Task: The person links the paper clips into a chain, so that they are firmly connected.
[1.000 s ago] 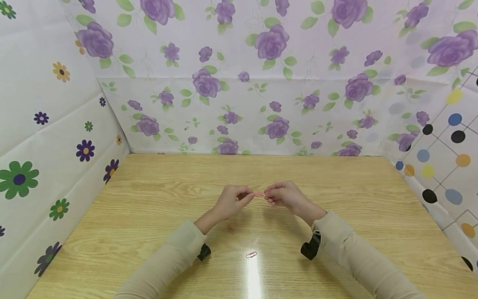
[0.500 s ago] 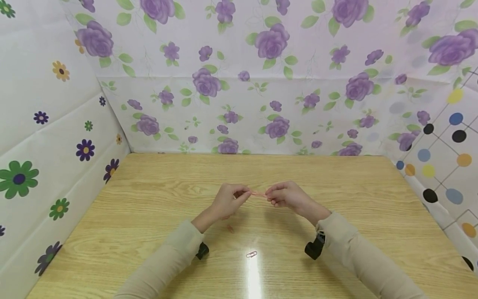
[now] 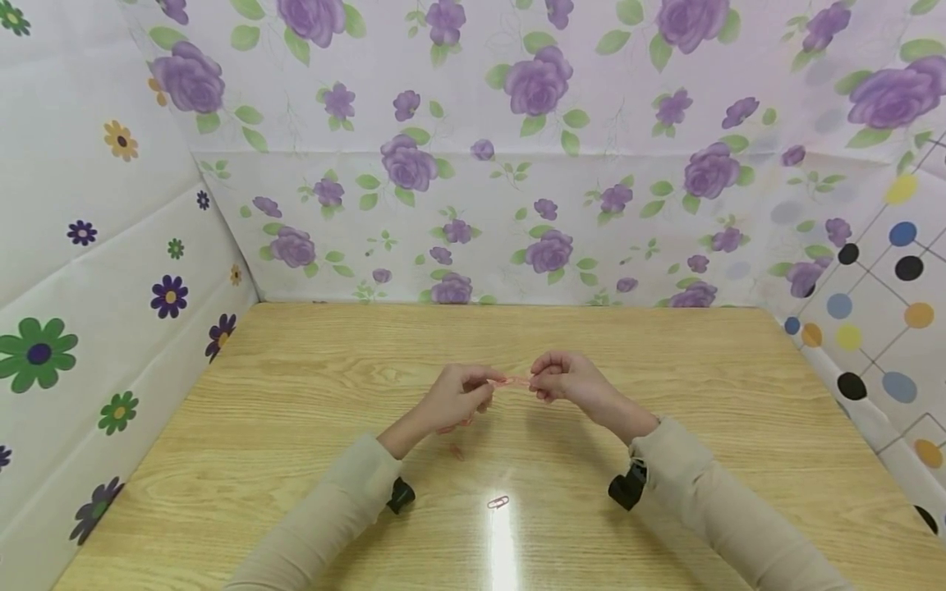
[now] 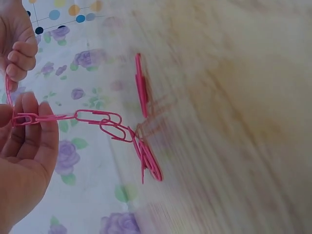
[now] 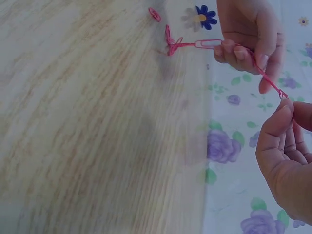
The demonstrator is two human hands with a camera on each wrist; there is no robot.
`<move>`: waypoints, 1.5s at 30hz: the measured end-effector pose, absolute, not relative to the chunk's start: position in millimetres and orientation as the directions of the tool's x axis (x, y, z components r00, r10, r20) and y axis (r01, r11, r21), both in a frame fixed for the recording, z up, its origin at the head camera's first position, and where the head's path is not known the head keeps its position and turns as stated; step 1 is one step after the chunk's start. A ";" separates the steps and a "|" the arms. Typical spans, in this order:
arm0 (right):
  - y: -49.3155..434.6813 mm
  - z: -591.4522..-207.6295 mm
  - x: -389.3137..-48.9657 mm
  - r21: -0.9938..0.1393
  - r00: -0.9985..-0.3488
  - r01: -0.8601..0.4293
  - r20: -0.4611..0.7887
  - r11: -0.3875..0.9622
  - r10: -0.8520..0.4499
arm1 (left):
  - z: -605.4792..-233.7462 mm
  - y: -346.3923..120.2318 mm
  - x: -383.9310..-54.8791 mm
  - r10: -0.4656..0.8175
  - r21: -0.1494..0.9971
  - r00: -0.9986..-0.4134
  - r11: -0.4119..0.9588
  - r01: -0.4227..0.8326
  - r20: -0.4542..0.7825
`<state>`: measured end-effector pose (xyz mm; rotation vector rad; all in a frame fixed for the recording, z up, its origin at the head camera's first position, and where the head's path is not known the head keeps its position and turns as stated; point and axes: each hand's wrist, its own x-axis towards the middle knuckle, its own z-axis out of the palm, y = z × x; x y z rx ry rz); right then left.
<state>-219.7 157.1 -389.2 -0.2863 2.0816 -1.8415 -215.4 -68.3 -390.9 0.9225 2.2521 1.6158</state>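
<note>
A chain of linked pink paper clips (image 4: 51,117) passes through my left hand (image 3: 452,400), whose thumb and fingers pinch it near its upper end. From that hand the chain trails down to the tabletop, where its lower clips lie bunched in the left wrist view. My right hand (image 3: 580,392) pinches the end clip between thumb and fingers, its far part hidden by them. A short stretch of pink clips spans the gap between the two hands, held above the table. In the right wrist view the left hand (image 5: 253,36) stands beyond the right hand (image 5: 287,165).
One loose pink paper clip (image 3: 498,502) lies on the wooden table (image 3: 332,509) in front of the hands. Another clip (image 3: 456,452) lies near the left wrist. Flower-patterned cloth (image 3: 473,222) closes off the back of the table, with patterned sheets at both sides.
My right hand has drifted slightly to the right, widening the gap between the hands. The left hand's fingers have shifted along the chain, and more of the clips hanging below it now show.
</note>
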 end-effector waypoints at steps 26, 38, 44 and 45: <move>149.4 -393.5 -216.5 -0.974 -0.908 -0.045 -0.053 0.223 -0.416 | -410.9 -64.2 -236.7 0.609 0.928 -0.792 0.264 0.263 0.051; 153.1 -414.2 -188.8 -0.891 -0.821 -0.221 -0.049 0.396 -0.569 | -416.9 -87.4 -247.1 0.573 0.931 -0.812 0.224 0.288 0.113; 145.2 -422.2 -167.0 -0.825 -0.775 -0.341 -0.024 0.450 -0.632 | -400.6 -97.1 -239.9 0.553 0.936 -0.829 0.240 0.259 0.088; 143.6 -424.0 -164.0 -0.818 -0.775 -0.349 -0.022 0.456 -0.632 | -397.0 -98.1 -238.2 0.551 0.937 -0.830 0.241 0.253 0.082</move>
